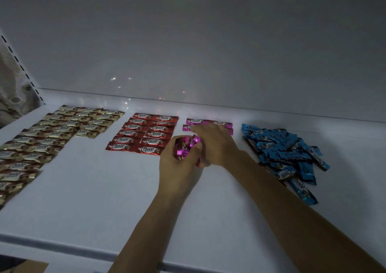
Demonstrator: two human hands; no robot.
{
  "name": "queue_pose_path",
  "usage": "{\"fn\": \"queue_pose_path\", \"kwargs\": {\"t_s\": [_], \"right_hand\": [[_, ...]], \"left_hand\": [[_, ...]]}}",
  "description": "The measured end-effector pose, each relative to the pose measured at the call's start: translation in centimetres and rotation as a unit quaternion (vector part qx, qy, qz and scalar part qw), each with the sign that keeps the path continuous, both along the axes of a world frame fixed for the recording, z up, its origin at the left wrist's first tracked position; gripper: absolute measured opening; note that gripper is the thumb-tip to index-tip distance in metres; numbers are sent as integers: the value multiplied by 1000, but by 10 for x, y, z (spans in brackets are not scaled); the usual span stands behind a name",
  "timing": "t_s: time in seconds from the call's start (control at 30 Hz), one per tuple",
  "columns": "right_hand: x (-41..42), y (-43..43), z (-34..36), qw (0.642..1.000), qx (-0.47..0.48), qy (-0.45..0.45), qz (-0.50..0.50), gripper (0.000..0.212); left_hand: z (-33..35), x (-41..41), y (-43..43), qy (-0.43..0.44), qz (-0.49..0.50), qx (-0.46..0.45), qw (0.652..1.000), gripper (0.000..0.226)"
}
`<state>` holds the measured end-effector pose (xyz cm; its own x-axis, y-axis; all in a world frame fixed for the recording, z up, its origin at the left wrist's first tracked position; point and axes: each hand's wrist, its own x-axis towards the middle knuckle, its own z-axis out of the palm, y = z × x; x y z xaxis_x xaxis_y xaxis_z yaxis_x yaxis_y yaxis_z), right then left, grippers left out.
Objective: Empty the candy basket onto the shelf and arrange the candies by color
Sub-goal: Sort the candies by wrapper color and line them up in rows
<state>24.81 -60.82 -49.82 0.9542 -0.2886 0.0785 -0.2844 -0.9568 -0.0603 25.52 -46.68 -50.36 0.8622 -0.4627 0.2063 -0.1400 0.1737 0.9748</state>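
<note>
- The gold foil-wrapped candy bars lie in flat rows at the far left of the white shelf. The rows run from the back wall toward the front and out past the left edge of the view.
- A bare strip of shelf separates the gold rows from the red foil-wrapped candy bars. These lie in two neat columns, edge to edge, near the back.
- In front of the gold and red groups, the shelf surface is open all the way to its front lip.
- The left hand hovers just right of the red columns. Its fingers are curled round a bunch of magenta foil-wrapped candies.
- The laid-out magenta candy bars form short rows near the back, between the red group and the blue heap.
- The right hand reaches over these rows, back upward. Its fingertips are hidden, so whether it pinches anything cannot be told.
- A narrow gap follows, then the loose heap of blue foil-wrapped candy bars, which spills toward the front right.
</note>
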Motion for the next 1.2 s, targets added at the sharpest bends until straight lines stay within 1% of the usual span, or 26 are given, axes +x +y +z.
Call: {"fn": "queue_pose_path", "kwargs": {"t_s": [0.03,0.07,0.13,0.17,0.2,0.23,0.3,0.4,0.47,0.57,0.67,0.73,0.83,0.97,1.03,1.13,1.2], "right_hand": [[-1,0,-2,1000,-1,-6,-2,74],[-4,-1,-5,999,-8,-31,-5,69],[-10,-6,-16,988,-53,-143,-13,49],[-14,-10,-22,979,-58,-196,-21,42],[-18,-13,-27,973,-51,-224,-28,38],[-22,-15,-32,974,-44,-220,-37,37],[-26,-15,-36,979,-30,-197,-47,42],[-27,-13,-33,978,-14,-201,-47,44],[-26,-12,-32,974,-16,-225,-35,43],[-20,-11,-31,967,-9,-253,10,39],[-14,-10,-36,972,-18,-232,33,37],[-15,-11,-36,973,-22,-226,30,34],[-17,-11,-37,974,-9,-224,24,34],[-22,-11,-34,973,8,-228,-17,36],[-27,-12,-34,975,15,-218,-41,40],[-30,-13,-33,974,22,-218,-52,39],[-30,-12,-29,967,26,-250,-49,39]], "left_hand": [[0,0,0,1,1,1,1000,17],[0,0,0,1,2,2,1000,18],[0,0,0,3,3,3,1000,18],[1,0,-1,6,2,5,1000,16],[2,0,-1,10,-1,8,1000,14],[3,-1,-1,16,-3,11,1000,12],[4,-2,0,19,-7,11,1000,11],[5,-3,1,16,-7,1,1000,12],[5,-3,1,13,-4,-2,1000,12],[4,-2,0,-3,-2,2,1000,13],[2,-2,0,-18,-3,3,1000,15],[3,-1,0,-24,-4,2,1000,15],[3,-1,0,-26,0,4,1000,16],[2,-2,0,-16,7,9,1000,17],[1,-1,-1,-13,13,19,1000,16],[-1,0,-1,-2,14,30,999,11],[2,-2,1,-3,11,24,1000,13]]}}
